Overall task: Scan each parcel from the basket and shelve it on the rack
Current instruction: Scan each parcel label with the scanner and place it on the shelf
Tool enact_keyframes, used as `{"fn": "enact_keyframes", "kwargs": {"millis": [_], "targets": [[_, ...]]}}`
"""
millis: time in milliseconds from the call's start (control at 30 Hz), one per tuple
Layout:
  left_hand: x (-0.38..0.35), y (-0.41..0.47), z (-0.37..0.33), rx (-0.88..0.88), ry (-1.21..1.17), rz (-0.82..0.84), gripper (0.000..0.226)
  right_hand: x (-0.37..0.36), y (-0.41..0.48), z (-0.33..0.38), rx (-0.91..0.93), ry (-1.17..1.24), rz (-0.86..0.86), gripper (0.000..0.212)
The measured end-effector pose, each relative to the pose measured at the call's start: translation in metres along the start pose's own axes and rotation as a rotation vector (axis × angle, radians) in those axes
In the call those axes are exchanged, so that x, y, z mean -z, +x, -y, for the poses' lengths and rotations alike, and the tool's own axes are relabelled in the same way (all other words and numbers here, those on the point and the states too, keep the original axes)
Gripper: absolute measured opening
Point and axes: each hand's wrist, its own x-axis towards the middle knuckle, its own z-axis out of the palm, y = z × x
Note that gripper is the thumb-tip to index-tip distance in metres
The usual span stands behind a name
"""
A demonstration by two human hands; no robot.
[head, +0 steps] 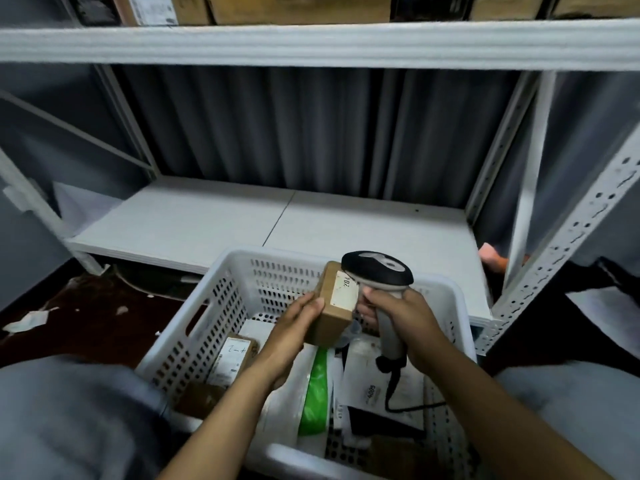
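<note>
Cardboard box [332, 303] looks light and stiff, so keep your left hand [298, 327] wrapped round its side while your right hand [398, 317] grips the scanner [377, 271].

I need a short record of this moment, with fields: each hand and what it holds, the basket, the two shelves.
left hand: holds a small brown box over the basket
right hand: holds a scanner by its handle, head next to the box's white label
basket: white, with holes; more parcels inside, among them a green bag
lower shelf: white board right behind the basket
upper shelf: cardboard boxes
</note>
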Motion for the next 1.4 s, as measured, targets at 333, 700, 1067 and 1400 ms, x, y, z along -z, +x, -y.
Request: {"fn": "enact_keyframes", "kwargs": {"millis": [333, 700, 1067, 1400], "targets": [[0.008, -0.024, 0.009, 0.016, 0.044, -0.205, 0.025, -0.012, -0.021, -0.027, -0.078, -0.177, 0.181, 0.026], [0.027, -0.017, 0.024, 0.036, -0.197, -0.25, 0.009, 0.004, -0.009, -0.024, -0.129, -0.154, -0.106, 0.019], [0.042, -0.006, 0.043, -0.026, 0.071, -0.307, 0.069, 0.003, -0.02, -0.015, -0.143, -0.236, 0.038, 0.009], [0.059, -0.007, 0.052, -0.107, -0.06, -0.471, 0.074, 0.013, -0.024, 0.0, -0.175, -0.357, 0.134, 0.024]]}}
